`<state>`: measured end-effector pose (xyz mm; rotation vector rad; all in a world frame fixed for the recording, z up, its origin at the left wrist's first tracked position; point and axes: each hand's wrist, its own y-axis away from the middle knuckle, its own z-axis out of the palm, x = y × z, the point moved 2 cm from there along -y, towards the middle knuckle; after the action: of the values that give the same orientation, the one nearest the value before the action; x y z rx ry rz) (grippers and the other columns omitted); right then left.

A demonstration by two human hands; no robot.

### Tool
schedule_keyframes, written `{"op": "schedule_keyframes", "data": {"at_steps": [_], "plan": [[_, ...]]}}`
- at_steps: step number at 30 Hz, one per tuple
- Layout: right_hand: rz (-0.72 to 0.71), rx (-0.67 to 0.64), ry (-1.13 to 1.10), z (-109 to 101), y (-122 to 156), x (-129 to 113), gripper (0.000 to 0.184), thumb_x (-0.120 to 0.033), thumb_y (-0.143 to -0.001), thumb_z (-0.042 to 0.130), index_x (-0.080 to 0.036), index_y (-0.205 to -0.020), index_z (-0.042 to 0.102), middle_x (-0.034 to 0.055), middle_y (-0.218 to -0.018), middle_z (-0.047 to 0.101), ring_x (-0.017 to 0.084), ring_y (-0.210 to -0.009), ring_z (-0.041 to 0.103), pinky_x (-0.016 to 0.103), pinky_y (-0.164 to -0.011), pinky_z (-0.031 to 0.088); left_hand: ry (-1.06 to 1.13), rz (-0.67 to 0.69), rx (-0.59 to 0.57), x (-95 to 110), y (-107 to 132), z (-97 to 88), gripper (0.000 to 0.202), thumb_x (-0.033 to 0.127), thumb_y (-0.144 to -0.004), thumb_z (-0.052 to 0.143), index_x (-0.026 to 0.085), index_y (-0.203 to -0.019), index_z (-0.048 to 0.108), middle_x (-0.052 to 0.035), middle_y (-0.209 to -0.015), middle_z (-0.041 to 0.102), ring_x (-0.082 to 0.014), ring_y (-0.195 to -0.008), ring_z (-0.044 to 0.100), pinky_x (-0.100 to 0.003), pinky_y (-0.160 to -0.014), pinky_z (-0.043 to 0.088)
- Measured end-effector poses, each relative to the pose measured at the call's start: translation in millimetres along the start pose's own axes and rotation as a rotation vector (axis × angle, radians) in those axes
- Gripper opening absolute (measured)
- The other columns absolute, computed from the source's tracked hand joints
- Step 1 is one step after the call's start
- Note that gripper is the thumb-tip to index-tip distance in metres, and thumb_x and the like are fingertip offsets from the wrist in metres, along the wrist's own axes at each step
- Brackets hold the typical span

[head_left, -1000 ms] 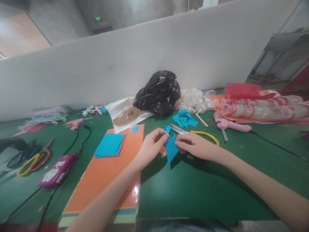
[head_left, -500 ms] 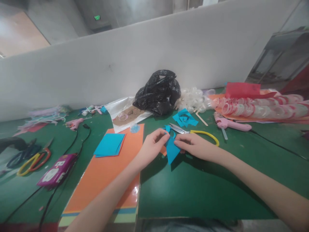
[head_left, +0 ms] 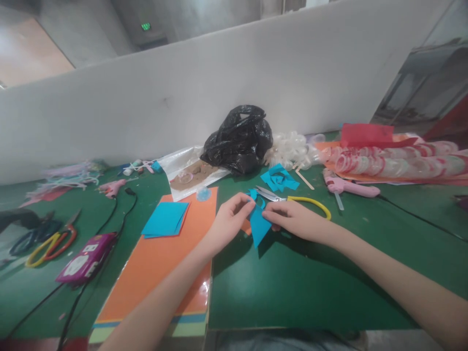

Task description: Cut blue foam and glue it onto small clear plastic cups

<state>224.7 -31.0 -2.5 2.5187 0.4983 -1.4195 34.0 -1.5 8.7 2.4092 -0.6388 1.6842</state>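
Both my hands meet over the green table, pinching one piece of blue paper (head_left: 259, 225) between them. My left hand (head_left: 230, 220) grips its left top edge with thumb and fingers closed. My right hand (head_left: 290, 218) pinches the right top edge. The paper hangs down to a point just above the table. Right behind my hands lie scissors with yellow handles (head_left: 309, 201) and a small pile of blue paper scraps (head_left: 280, 179).
A stack of orange sheets (head_left: 161, 263) with blue paper squares (head_left: 165, 219) on top lies at left. A black plastic bag (head_left: 239, 139), a pink glue gun (head_left: 349, 187), rolls of plastic rings (head_left: 395, 165), a purple power strip (head_left: 86, 256) with cables and other scissors (head_left: 47, 242) surround the spot.
Almost nothing differs; my hands stay pinched on the blue paper, with only a slight shift of the fingers and the view.
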Motion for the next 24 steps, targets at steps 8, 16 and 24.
{"op": "schedule_keyframes", "data": {"at_steps": [8, 16, 24], "plan": [[-0.021, 0.010, 0.010, -3.1, 0.6, 1.2, 0.045, -0.054, -0.098, 0.049, -0.022, -0.067, 0.050, -0.0035, -0.064, 0.058, 0.014, -0.061, 0.051, 0.028, -0.062, 0.038, 0.022, 0.006, 0.002, -2.7, -3.0, 0.9, 0.026, 0.045, -0.092, 0.057, 0.020, -0.086, 0.058, 0.0022, -0.078, 0.055, -0.0129, -0.075, 0.052, -0.027, -0.075, 0.044], [-0.006, 0.038, 0.071, -4.2, -0.9, -0.4, 0.045, -0.053, -0.098, 0.048, -0.023, -0.065, 0.047, -0.0039, -0.063, 0.054, 0.014, -0.063, 0.049, 0.028, -0.061, 0.034, 0.063, -0.017, 0.023, -2.5, -5.0, 2.0, 0.025, 0.046, -0.090, 0.060, 0.021, -0.085, 0.058, 0.0020, -0.078, 0.057, -0.0136, -0.074, 0.054, -0.027, -0.072, 0.047], [-0.005, 0.048, 0.050, -4.3, -1.1, 1.7, 0.046, -0.054, -0.098, 0.049, -0.022, -0.065, 0.046, -0.0037, -0.063, 0.054, 0.013, -0.061, 0.047, 0.028, -0.060, 0.034, 0.078, 0.002, 0.032, -5.2, -6.2, 2.5, 0.023, 0.043, -0.090, 0.061, 0.020, -0.084, 0.060, 0.0021, -0.077, 0.059, -0.0130, -0.072, 0.055, -0.027, -0.072, 0.047]]}}
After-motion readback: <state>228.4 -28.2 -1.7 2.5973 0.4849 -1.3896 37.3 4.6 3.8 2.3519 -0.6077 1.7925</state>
